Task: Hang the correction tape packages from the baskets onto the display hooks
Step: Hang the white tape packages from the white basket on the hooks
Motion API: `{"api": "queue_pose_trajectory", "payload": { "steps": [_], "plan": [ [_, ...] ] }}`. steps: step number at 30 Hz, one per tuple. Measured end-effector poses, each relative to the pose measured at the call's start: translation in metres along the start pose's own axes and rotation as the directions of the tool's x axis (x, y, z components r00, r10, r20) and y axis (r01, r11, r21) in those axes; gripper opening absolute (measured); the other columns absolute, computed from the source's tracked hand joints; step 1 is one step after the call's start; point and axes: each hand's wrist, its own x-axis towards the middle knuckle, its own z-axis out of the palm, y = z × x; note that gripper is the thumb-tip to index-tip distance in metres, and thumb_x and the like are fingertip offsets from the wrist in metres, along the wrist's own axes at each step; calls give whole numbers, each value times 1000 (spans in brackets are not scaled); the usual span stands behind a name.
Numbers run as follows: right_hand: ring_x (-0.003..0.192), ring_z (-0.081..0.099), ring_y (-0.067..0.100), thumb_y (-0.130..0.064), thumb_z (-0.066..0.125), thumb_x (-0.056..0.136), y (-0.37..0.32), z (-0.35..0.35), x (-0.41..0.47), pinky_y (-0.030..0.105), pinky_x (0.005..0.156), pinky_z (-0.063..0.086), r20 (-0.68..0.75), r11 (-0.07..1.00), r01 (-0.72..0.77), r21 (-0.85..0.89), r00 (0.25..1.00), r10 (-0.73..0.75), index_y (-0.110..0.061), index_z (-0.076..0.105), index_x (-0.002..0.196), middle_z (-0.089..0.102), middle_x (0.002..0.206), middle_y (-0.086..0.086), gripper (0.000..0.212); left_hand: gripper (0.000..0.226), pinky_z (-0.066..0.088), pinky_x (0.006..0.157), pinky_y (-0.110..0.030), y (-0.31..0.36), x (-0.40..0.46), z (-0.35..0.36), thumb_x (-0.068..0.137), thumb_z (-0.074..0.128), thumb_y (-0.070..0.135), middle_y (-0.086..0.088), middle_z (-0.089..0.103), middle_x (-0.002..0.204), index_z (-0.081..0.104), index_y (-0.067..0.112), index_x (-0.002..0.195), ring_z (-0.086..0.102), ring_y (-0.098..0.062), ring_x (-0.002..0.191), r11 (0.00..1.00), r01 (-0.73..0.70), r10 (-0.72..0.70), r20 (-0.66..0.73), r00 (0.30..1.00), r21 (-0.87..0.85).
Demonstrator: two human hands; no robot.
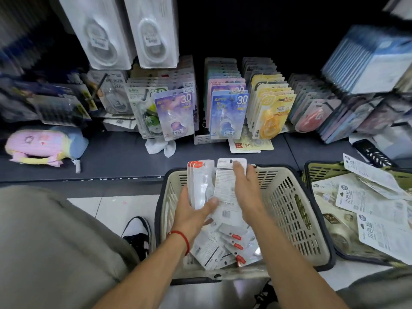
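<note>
The left hand (193, 211) grips a stack of packs (200, 184); the right hand (246, 188) grasps another pack (227, 192). Light, stiff, slippery cards, best held by the edges below the hang hole.

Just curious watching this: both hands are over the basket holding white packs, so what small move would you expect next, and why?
Probably the right hand lays its pack against the stack in the left hand, squaring them up. Both grips hold packages upright above the beige basket, side by side, and more packages lie loose below, so gathering seems unfinished before hanging any.
</note>
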Motion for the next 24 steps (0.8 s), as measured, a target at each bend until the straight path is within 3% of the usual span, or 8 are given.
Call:
{"api": "queue_pose_trajectory", "payload": {
  "steps": [3,6,8,11,14,16,19,24],
  "plan": [
    [91,67,18,-68,48,101,-16,17,-13,39,78,52,65,999,20,51,998,-23,-29,52,104,69,98,2,40,55,66,81,-47,10,0,-2,84,89,19,4,78,118,61,38,127,78,-19,103,997,-37,38,13,999,-69],
    [97,69,15,-75,55,89,-31,27,-17,39,87,57,194,985,8,174,980,-42,-29,56,110,71,110,5,50,50,65,81,-47,25,-3,-2,84,89,31,2,78,117,63,38,127,77,-24,106,989,-59,66,44,997,-134],
    [86,68,8,-65,57,96,-39,33,-19,33,79,57,209,985,65,160,973,-98,-34,58,109,72,107,-5,33,43,65,78,-43,37,-6,-3,92,82,36,-3,78,119,63,36,130,77,-27,108,975,-34,56,95,994,-219],
    [55,59,4,-30,57,107,-47,37,-15,28,54,49,163,971,178,157,966,-203,-34,57,115,73,90,-24,8,44,64,85,-46,54,-9,-7,96,65,38,-7,76,128,60,29,139,75,-28,114,930,9,56,166,985,-367],
    [84,74,7,-15,68,101,-66,40,-13,33,77,61,140,961,226,161,958,-249,-24,60,120,78,101,-14,22,51,51,107,-63,70,-13,-13,100,54,48,-11,69,140,56,27,147,66,-35,128,895,36,71,220,973,-445],
    [103,75,17,-15,77,95,-81,41,-11,39,92,61,124,956,237,172,958,-260,-21,61,120,77,113,2,30,56,47,109,-68,84,-16,-14,98,58,50,-13,67,142,54,27,149,64,-38,131,889,21,107,251,962,-457],
    [106,74,21,-24,87,86,-112,45,-9,41,91,61,137,934,329,142,928,-348,-23,59,120,74,115,5,44,71,53,103,-64,114,-17,-16,82,86,26,-12,72,134,55,24,146,70,-37,122,903,-80,179,200,963,-423],
    [106,74,7,-38,78,94,-171,50,-6,29,87,61,270,870,476,127,828,-492,-29,59,130,77,115,-14,42,69,60,96,-57,194,-4,-27,81,79,6,-13,74,130,56,22,144,71,-37,118,888,-248,326,149,933,-388]
  ]
}}
